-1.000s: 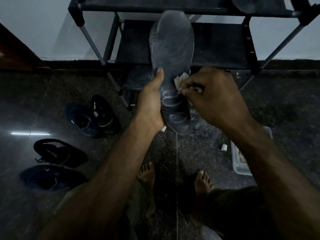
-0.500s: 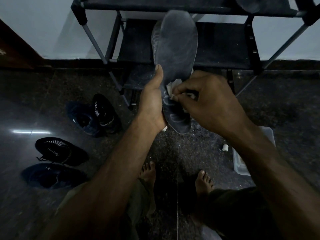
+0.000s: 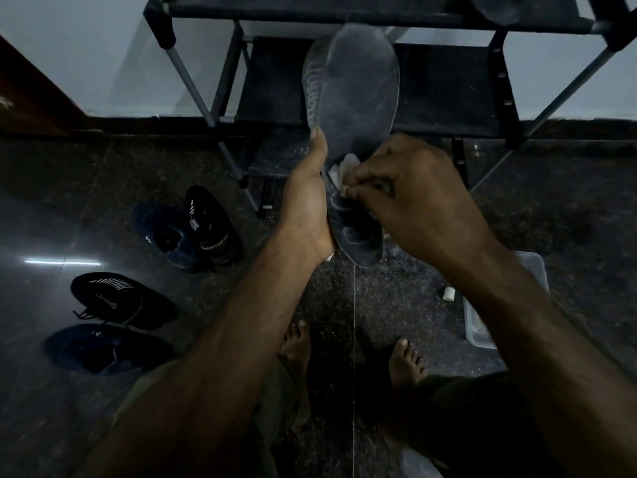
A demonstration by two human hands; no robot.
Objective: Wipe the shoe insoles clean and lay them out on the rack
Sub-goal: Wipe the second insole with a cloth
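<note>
Insole [image 3: 358,98], dark grey and dusty, stands upright in front of the person, its toe end high against the rack [image 3: 444,81] and its heel end hanging above the floor [image 3: 396,298]. The left hand [image 3: 306,205] grips it along its left edge, thumb lying up the face and the other fingers hidden behind it. The right hand [image 3: 410,198] pinches a small white cloth [image 3: 341,170] with curled fingers and presses it to the lower middle of the insole. Another insole [image 3: 496,6] lies on the rack's top shelf, at the upper right. Two pairs of dark shoes [image 3: 193,225] sit on the floor to the left, one pair near the rack's leg, the other closer to the person. A clear plastic container [image 3: 475,326] lies on the floor at the right, partly hidden by the right forearm, with a small white object [image 3: 448,293] just beside it. Both bare feet [image 3: 296,343] show below.
</note>
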